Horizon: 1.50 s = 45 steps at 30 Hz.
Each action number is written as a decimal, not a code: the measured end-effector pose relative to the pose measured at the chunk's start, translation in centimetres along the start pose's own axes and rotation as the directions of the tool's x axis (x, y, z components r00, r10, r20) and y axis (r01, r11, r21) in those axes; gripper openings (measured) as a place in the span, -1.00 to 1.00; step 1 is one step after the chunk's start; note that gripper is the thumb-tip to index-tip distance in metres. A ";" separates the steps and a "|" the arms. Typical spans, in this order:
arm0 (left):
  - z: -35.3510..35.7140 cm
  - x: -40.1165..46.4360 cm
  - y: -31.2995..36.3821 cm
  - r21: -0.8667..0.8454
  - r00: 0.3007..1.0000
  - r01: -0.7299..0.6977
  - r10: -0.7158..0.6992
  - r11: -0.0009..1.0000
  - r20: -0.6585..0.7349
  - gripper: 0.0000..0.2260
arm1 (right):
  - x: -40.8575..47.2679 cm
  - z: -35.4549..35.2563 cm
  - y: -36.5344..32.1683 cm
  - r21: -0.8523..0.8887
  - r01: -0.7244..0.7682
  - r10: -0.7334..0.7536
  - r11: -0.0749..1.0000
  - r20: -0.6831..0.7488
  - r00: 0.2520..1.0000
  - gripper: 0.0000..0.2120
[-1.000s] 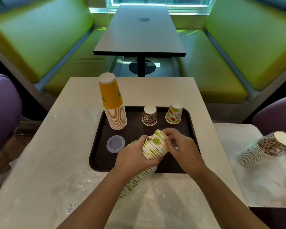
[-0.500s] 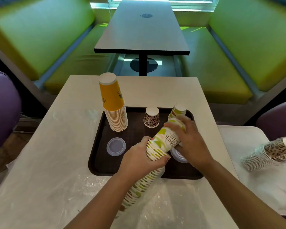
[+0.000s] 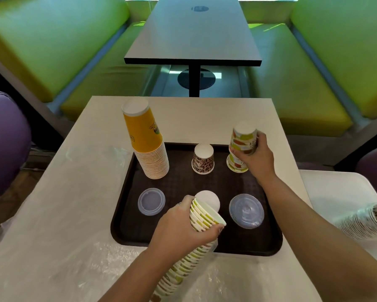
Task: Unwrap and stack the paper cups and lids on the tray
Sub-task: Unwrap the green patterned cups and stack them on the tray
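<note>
Cups going onto tray, both your hands busy.
Your right hand (image 3: 256, 156) is gripping a green-patterned cup (image 3: 244, 138) upside down, fingers curled round its side, holding it right over another upside-down patterned cup (image 3: 235, 164) at the tray's (image 3: 272, 243) far right corner; the two are overlapping, can't tell if seated. Your left hand (image 3: 178, 225) is wrapping round a long tilted sleeve of patterned cups (image 3: 201, 216), top end poking up past your fingers over the tray's near edge, lower end trailing back along your forearm in clear plastic wrap (image 3: 211, 247). Just right of that grip a large clear lid (image 3: 246, 211) is lying flat; left of it a small clear lid (image 3: 151, 201). Beyond it a leopard-print cup (image 3: 202, 159) is sitting upside down, and the tall yellow cup stack (image 3: 146, 138) is standing at the far left corner.
</note>
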<state>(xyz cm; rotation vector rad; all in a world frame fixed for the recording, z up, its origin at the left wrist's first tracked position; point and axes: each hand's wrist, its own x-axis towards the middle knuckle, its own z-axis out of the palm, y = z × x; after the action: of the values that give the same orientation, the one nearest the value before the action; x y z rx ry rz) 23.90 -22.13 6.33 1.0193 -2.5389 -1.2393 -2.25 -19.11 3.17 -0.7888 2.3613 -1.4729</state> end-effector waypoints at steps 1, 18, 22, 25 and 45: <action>0.0 0.1 -0.1 -0.005 1.000 0.002 -0.002 1.000 -0.001 -0.47 | 0.2 0.2 0.5 -0.006 -0.015 0.015 1.000 0.004 1.000 -0.32; 0.5 0.6 -0.5 -0.006 0.999 0.034 -0.034 0.999 -0.013 -0.51 | -1.2 0.4 4.7 -0.076 -0.101 0.104 0.992 0.031 0.994 -0.20; 0.4 0.4 -0.4 -0.004 0.999 0.043 -0.043 0.999 -0.017 -0.45 | -4.7 -1.3 1.0 0.003 0.075 -0.074 0.997 -0.166 0.983 -0.20; 0.4 0.2 -0.3 0.002 0.999 0.038 -0.038 0.999 -0.014 -0.44 | -9.1 -2.2 -2.3 0.234 0.164 -0.199 0.958 0.139 0.970 -0.41; 0.7 -1.7 0.8 0.004 0.998 -0.056 0.056 0.998 0.000 -0.49 | -13.2 -3.8 -5.6 0.024 0.162 -0.133 0.987 0.695 0.707 -0.55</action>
<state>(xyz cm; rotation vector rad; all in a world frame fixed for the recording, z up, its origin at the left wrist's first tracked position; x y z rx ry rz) 24.49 -20.27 6.76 0.9423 -2.5520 -1.2206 8.54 -10.76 8.88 -1.2969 1.7677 -0.9217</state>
